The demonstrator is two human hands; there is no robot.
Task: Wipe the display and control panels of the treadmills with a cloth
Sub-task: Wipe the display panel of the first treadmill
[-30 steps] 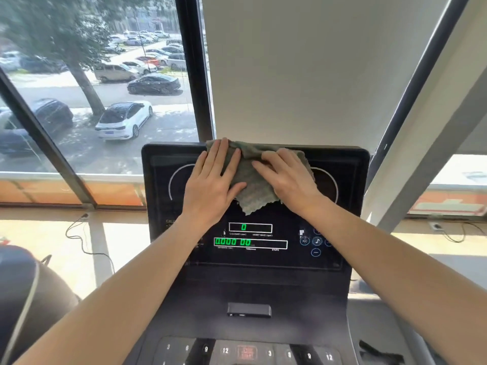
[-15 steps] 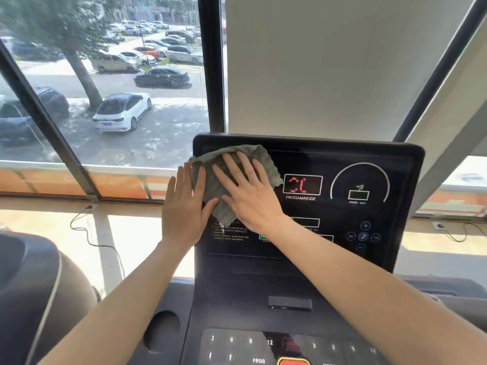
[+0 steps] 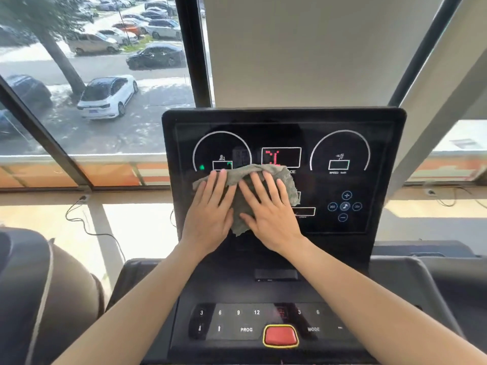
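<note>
A grey-green cloth [image 3: 286, 180] lies flat against the lower left-middle of the treadmill's black display [image 3: 342, 122]. My left hand [image 3: 210, 209] presses its left part with straight fingers. My right hand [image 3: 268, 209] presses its right part, fingers spread. The cloth hides part of the middle readouts. Below, the control panel [image 3: 246, 329] carries number keys, PROG and MODE labels and a red stop button [image 3: 280, 335].
A large window [image 3: 92, 88] at left looks onto a car park. A dark rounded machine part [image 3: 39, 299] stands at lower left. A cable [image 3: 87, 227] runs from a wall socket. Grey console side trays [image 3: 421, 280] flank the panel.
Both hands slid the cloth from the top middle of the display to its upper left, then down to the lower left-middle. The view shifted as my head moved.
</note>
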